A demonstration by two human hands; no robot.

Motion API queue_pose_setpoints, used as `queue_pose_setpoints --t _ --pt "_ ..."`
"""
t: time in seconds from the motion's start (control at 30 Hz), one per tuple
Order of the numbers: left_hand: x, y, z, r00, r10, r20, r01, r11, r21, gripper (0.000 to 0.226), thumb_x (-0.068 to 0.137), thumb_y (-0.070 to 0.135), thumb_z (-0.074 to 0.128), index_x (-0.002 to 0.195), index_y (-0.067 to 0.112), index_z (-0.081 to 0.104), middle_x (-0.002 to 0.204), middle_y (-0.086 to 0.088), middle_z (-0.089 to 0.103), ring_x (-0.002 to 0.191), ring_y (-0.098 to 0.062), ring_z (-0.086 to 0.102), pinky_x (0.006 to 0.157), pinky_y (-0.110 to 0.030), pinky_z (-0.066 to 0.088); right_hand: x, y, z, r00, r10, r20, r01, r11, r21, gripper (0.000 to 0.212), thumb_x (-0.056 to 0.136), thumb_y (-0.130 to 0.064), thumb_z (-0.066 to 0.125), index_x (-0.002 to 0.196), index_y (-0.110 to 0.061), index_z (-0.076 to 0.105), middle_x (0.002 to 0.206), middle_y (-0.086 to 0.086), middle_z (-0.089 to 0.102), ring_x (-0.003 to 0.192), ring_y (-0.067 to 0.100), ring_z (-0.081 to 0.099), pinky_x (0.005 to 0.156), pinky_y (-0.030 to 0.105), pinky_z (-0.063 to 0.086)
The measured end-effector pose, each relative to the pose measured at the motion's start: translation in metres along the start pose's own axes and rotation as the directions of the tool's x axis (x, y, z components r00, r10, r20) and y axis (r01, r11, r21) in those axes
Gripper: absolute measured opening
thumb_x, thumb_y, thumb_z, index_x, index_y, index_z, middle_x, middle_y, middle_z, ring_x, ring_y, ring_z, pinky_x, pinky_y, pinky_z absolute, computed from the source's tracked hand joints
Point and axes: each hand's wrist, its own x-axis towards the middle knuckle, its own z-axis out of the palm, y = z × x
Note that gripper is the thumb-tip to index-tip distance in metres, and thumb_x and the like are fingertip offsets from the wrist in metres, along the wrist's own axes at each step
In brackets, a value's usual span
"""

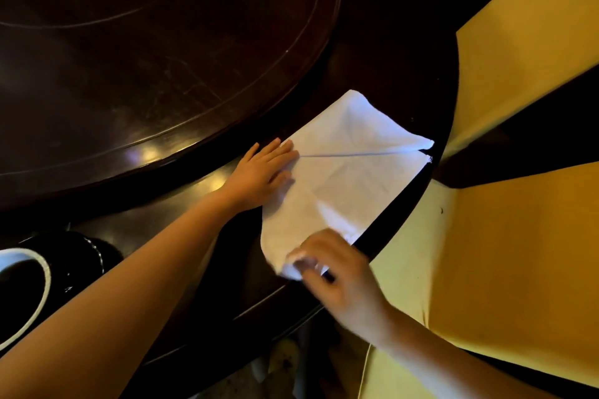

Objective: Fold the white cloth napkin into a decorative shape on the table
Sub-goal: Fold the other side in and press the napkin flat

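Note:
The white cloth napkin [343, 172] lies flat on the outer ring of the dark wooden table [201, 230], near its right edge, with two flaps meeting along a seam that runs towards the right corner. My left hand [264, 168] rests flat, fingers spread, on the napkin's left point. My right hand [337, 272] pinches the napkin's near corner, which is lifted slightly off the table; the hand is blurred.
A raised dark turntable [146, 52] fills the table's middle. A dark bowl with a white rim [39, 275] sits at the near left. Yellow-covered chairs [518, 253] stand close along the table's right edge.

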Motion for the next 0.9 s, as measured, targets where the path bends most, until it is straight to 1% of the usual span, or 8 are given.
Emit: queue_pose_setpoints --t 0.07,0.17,0.3,0.4,0.47,0.53,0.7,0.9 --pt "0.001 0.003 -0.008 0.999 -0.031 -0.007 0.029 0.983 -0.179 0.051 0.092 0.041 0.028 0.139 0.022 0.035 0.152 0.001 0.027 0.143 -0.016 0.012 0.115 -0.039 0.001 0.025 0.000 -0.022 0.926 0.273 -0.259 -0.212 0.947 0.242 0.027 0.086 -0.029 0.056 0.065 -0.012 0.049 0.062 0.006 0.044 0.060 0.015 0.042 0.058 0.024 0.037" --pt "0.000 0.009 -0.013 0.989 -0.118 -0.089 0.082 0.939 -0.334 0.040 0.098 0.034 0.034 0.133 0.020 0.046 0.143 0.001 0.043 0.137 -0.017 0.026 0.112 -0.038 0.018 0.054 0.031 -0.064 0.718 0.546 -0.431 -0.357 0.821 0.446 0.032 0.088 -0.021 0.058 0.069 0.002 0.048 0.060 0.013 0.037 0.057 0.017 0.036 0.049 0.021 0.030" --pt "0.000 0.014 -0.010 0.975 -0.126 -0.184 0.077 0.964 -0.255 0.036 0.093 0.033 0.043 0.123 0.019 0.056 0.131 0.002 0.054 0.126 -0.015 0.040 0.100 -0.026 0.027 0.066 0.091 -0.103 0.578 0.673 -0.461 -0.554 0.739 0.385 0.033 0.088 -0.021 0.057 0.076 0.008 0.049 0.063 0.012 0.038 0.060 0.021 0.034 0.056 0.031 0.029" --pt "0.002 0.010 -0.007 0.963 -0.109 -0.247 0.055 0.975 -0.216 0.037 0.085 0.037 0.045 0.113 0.021 0.062 0.121 0.005 0.061 0.117 -0.015 0.048 0.103 -0.040 0.034 0.062 0.119 -0.114 0.519 0.729 -0.445 -0.658 0.674 0.336 0.021 0.086 -0.019 0.057 0.070 -0.006 0.053 0.057 0.002 0.037 0.055 0.017 0.033 0.057 0.033 0.029" --pt "0.006 0.006 -0.003 0.953 -0.102 -0.285 0.057 0.985 -0.162 0.027 0.085 0.036 0.050 0.104 0.024 0.065 0.115 0.008 0.064 0.110 -0.015 0.053 0.098 -0.049 0.040 0.060 0.127 -0.118 0.499 0.739 -0.453 -0.705 0.650 0.284 0.014 0.088 -0.019 0.055 0.096 -0.008 0.060 0.064 -0.002 0.046 0.064 0.018 0.044 0.064 0.035 0.037" --pt "0.010 0.006 0.001 0.941 -0.125 -0.313 0.089 0.988 -0.128 0.017 0.088 0.032 0.055 0.099 0.026 0.066 0.111 0.009 0.065 0.107 -0.015 0.053 0.097 -0.048 0.040 0.058 0.129 -0.119 0.487 0.724 -0.489 -0.719 0.650 0.245 0.023 0.091 -0.020 0.050 0.109 -0.009 0.058 0.076 -0.002 0.053 0.076 0.020 0.050 0.071 0.035 0.041" --pt "0.017 0.017 0.008 0.912 -0.184 -0.366 0.160 0.983 -0.095 0.007 0.085 0.026 0.061 0.090 0.024 0.064 0.106 0.006 0.062 0.108 -0.018 0.049 0.097 -0.040 0.031 0.059 0.146 -0.132 0.560 0.498 -0.662 -0.698 0.714 -0.054 0.021 0.091 -0.017 0.049 0.105 -0.008 0.063 0.098 0.016 0.063 0.100 0.034 0.054 0.074 0.032 0.042" --pt "0.014 0.021 0.013 0.890 -0.162 -0.427 0.151 0.987 -0.059 0.013 0.085 0.020 0.061 0.096 0.023 0.065 0.104 0.003 0.064 0.105 -0.021 0.049 0.094 -0.040 0.033 0.089 0.166 -0.157 0.722 0.566 -0.397 -0.691 0.606 -0.393 0.028 0.090 -0.022 0.055 0.116 -0.013 0.061 0.114 0.012 0.058 0.111 0.032 0.049 0.093 0.046 0.046"
